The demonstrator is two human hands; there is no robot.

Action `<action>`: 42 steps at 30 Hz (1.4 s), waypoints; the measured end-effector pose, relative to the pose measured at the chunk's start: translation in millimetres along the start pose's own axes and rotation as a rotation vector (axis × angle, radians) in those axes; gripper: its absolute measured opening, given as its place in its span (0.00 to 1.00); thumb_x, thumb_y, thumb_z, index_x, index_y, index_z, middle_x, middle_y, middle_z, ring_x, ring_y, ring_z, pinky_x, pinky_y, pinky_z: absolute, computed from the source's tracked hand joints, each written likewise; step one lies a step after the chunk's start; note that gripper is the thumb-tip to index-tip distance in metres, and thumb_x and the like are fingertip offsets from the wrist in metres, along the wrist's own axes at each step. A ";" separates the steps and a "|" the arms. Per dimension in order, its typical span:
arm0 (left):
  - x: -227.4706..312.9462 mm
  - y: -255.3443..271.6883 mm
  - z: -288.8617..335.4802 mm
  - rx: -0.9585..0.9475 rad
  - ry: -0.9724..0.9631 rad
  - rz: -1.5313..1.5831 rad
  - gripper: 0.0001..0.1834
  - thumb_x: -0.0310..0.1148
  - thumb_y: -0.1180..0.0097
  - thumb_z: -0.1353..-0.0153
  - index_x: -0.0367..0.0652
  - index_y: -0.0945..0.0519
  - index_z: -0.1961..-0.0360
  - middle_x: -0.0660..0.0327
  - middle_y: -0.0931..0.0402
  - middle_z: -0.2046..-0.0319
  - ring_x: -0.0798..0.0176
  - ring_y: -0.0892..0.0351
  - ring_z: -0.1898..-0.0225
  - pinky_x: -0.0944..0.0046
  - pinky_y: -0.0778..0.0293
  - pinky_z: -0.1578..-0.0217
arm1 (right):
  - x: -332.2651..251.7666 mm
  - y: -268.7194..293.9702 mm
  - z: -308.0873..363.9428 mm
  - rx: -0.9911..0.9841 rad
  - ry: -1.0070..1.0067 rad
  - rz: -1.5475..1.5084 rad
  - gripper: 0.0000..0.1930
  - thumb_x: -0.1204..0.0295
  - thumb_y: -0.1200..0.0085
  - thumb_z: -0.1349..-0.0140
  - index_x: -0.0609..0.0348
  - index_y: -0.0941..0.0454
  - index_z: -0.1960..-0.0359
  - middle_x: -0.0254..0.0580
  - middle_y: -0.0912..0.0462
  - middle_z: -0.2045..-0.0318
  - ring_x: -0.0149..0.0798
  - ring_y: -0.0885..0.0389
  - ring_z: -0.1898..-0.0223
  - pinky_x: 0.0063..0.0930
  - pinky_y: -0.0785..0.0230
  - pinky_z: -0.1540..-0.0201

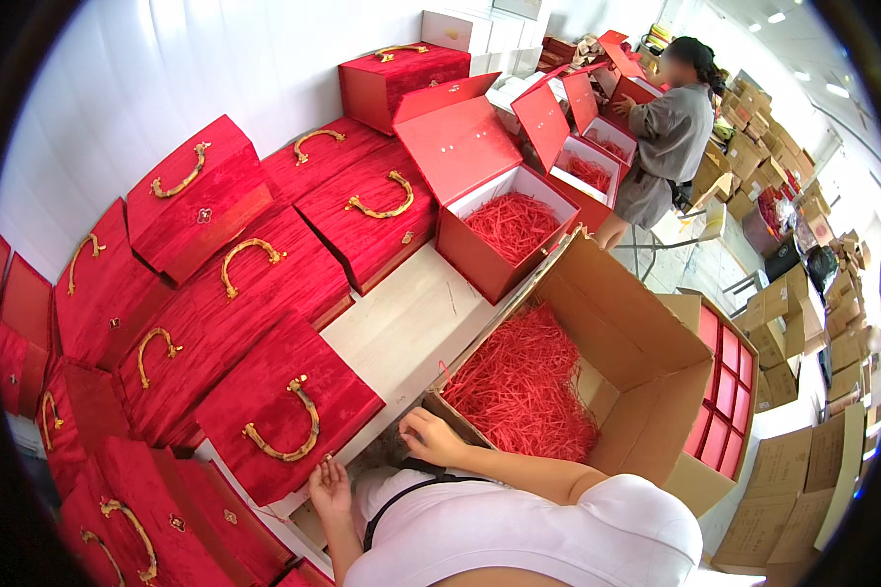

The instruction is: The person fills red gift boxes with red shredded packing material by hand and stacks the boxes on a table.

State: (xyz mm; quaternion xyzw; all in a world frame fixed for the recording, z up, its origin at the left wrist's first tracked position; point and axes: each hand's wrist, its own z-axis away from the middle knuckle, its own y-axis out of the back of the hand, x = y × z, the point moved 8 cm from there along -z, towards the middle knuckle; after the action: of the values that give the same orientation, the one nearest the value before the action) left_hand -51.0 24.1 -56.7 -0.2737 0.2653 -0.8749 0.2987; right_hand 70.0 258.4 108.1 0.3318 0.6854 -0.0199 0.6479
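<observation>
My left hand (pixel 331 488) is at the near edge of a closed red velvet gift box (pixel 264 401) with a curved gold bamboo-like handle. Its fingertips are up by the small clasp on the box's front, fingers loosely bent, nothing seen in them. My right hand (pixel 433 437) hovers between that box and a large open cardboard carton (pixel 646 342), with its fingers loosely curled and nothing visible in them. Red shredded paper (pixel 529 386) fills much of the carton. Farther off, an open red box (pixel 480 240) with a white inside holds more shredded paper.
Several closed red velvet boxes (pixel 235 269) crowd the table at left, some stacked. More open red boxes (pixel 587 171) line the far side, where a person in grey (pixel 671 127) stands. A carton of red-and-pink packs (pixel 722 391) stands at right; brown cartons (pixel 793 479) lie beyond.
</observation>
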 end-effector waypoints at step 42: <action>-12.8 -14.8 -0.3 0.064 -0.126 0.140 0.03 0.21 0.49 0.50 0.42 0.27 0.74 0.63 0.27 0.76 0.64 0.28 0.68 0.62 0.32 0.60 | -12.9 -49.0 -76.0 -0.006 0.129 0.152 0.39 0.70 0.35 0.55 0.66 0.45 0.44 0.53 0.38 0.47 0.45 0.38 0.45 0.33 0.44 0.43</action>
State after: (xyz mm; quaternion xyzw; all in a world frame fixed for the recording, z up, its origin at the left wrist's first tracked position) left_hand -48.1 42.8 -51.8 -0.2993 0.2365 -0.8410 0.3836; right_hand -20.8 249.5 112.1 0.3814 0.6986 0.0527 0.6032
